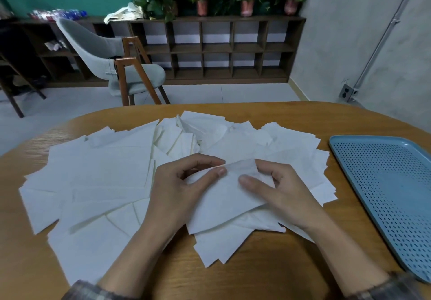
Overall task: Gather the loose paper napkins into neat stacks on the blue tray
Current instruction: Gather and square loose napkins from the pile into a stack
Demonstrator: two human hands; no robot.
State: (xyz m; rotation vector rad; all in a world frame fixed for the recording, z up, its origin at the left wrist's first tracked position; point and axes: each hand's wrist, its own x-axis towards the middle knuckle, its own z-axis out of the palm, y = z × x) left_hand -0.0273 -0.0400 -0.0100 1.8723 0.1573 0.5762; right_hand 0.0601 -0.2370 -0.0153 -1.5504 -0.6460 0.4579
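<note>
Several loose white paper napkins (100, 176) lie spread in an overlapping heap across the wooden table (256, 271). My left hand (177, 190) and my right hand (282, 192) both pinch the top edge of one white napkin (224, 204), lifted slightly above the heap at the middle. The blue perforated tray (384, 183) lies at the right side of the table, apart from my hands, with nothing on it.
Beyond the table's far edge stands a grey chair with wooden legs (123, 66). A dark cubby shelf (221, 49) with potted plants runs along the back wall. A grey wall with a conduit and socket (347, 92) is to the right.
</note>
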